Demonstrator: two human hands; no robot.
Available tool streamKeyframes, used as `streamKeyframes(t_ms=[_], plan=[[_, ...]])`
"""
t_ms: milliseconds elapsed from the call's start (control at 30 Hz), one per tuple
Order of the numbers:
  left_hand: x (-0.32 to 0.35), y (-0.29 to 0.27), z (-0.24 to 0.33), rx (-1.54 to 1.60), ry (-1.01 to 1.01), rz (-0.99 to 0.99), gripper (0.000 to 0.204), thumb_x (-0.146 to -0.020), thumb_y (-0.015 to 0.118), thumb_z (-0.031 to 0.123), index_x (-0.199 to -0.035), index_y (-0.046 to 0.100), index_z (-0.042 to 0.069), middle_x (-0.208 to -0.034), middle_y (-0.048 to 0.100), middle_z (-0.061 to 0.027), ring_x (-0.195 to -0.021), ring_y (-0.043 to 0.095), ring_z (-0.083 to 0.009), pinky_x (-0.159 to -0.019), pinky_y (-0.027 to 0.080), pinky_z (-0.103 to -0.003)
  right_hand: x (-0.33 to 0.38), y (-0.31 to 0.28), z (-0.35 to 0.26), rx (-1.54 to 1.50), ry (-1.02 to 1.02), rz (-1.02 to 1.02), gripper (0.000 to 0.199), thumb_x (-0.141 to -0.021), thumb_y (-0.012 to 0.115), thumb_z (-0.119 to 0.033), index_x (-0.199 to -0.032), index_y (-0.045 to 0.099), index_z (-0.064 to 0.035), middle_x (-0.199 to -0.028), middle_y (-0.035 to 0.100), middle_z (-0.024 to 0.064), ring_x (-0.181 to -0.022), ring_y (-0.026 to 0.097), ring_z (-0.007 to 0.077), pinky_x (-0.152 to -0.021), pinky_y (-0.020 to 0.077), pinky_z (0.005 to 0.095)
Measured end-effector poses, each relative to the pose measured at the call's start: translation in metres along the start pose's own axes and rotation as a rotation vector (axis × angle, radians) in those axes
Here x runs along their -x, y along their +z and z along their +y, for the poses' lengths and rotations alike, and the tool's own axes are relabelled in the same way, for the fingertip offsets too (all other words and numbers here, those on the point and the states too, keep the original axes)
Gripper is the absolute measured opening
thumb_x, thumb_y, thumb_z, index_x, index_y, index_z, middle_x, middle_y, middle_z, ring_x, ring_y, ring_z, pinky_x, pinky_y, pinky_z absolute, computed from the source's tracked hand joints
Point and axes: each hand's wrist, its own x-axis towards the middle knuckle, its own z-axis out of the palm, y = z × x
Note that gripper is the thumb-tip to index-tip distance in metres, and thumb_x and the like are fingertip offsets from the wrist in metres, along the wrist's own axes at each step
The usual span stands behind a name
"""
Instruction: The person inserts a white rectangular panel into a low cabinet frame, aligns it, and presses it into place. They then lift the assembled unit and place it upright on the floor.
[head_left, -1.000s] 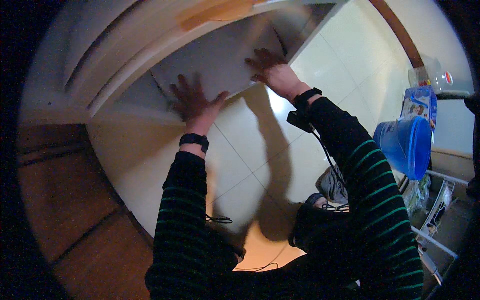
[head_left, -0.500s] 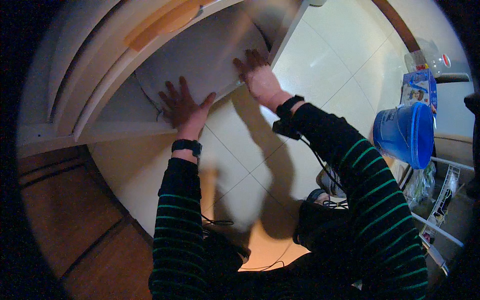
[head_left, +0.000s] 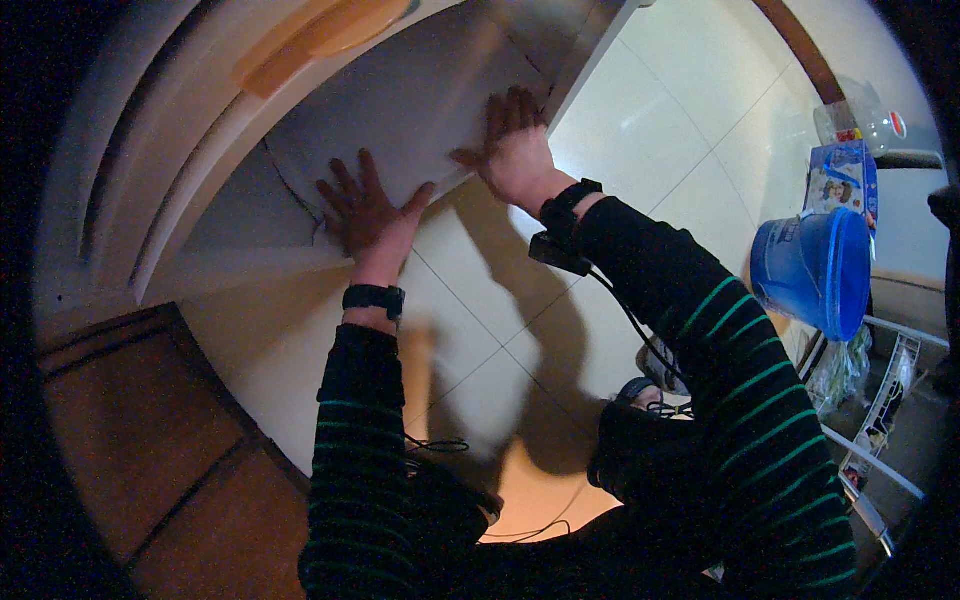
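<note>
My left hand (head_left: pixel 375 222) lies with fingers spread on a smooth grey sheet (head_left: pixel 410 125) that covers the floor of a low, pale cabinet compartment (head_left: pixel 250 262). Farther right, my right hand (head_left: pixel 518 158) rests near the sheet's front edge, its fingers stretched forward and the thumb out to the left. Neither hand grips anything. A dark line, perhaps a crease or seam, runs along the sheet's left side beside my left hand. The compartment's far interior falls into shadow.
On the right stand a blue bucket (head_left: pixel 812 270), a blue printed box (head_left: pixel 842 180), a clear container (head_left: pixel 862 128) and a white wire rack (head_left: pixel 875 455). An orange-brown curved piece (head_left: pixel 310 40) is at the upper left. Brown wood panels (head_left: pixel 180 430) lie lower left; pale tiles (head_left: pixel 660 130) cover the floor.
My right hand has shifted a little left, its thumb spreading farther from the fingers. My left hand stays on the same spot of the sheet. The view has tilted slightly.
</note>
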Motion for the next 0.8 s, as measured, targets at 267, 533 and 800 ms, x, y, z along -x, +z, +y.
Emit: streamKeyframes(t_ms=[267, 533, 800], plan=[[0.001, -0.008, 0.005, 0.004, -0.007, 0.004, 0.105, -0.073, 0.065, 0.072, -0.154, 0.023, 0.020, -0.161, 0.012, -0.0168, -0.146, 0.009, -0.0460, -0.106, 0.023, -0.071, -0.020, 0.007, 0.018, 0.100, -0.055, 0.027, 0.086, -0.087, 0.060, -0.054, -0.139, 0.036, 0.0102, -0.146, 0.035, 0.0294, -0.135, 0.034, 0.0449, -0.115, 0.0260, 0.0467], [-0.001, 0.004, -0.005, 0.119, 0.147, 0.126, 0.102, -0.070, 0.067, 0.071, -0.145, 0.037, 0.008, -0.150, 0.031, -0.0242, -0.140, 0.024, -0.0456, -0.114, 0.020, -0.059, -0.015, 0.007, 0.042, -0.120, -0.118, -0.256, 0.070, -0.087, 0.063, -0.045, -0.131, 0.042, 0.0050, -0.135, 0.040, 0.0272, -0.129, 0.033, 0.0423, -0.112, 0.0238, 0.0473], [-0.021, -0.036, 0.012, 0.230, 0.192, -0.263, 0.092, -0.072, 0.069, 0.052, -0.144, 0.040, 0.003, -0.154, 0.025, -0.0284, -0.141, 0.021, -0.0483, -0.118, 0.012, -0.057, -0.012, -0.043, 0.034, 0.456, 0.025, -0.566, 0.073, -0.099, 0.047, -0.040, -0.152, 0.020, 0.0019, -0.159, 0.015, 0.0216, -0.148, 0.010, 0.0348, -0.121, 0.0078, 0.0415]])
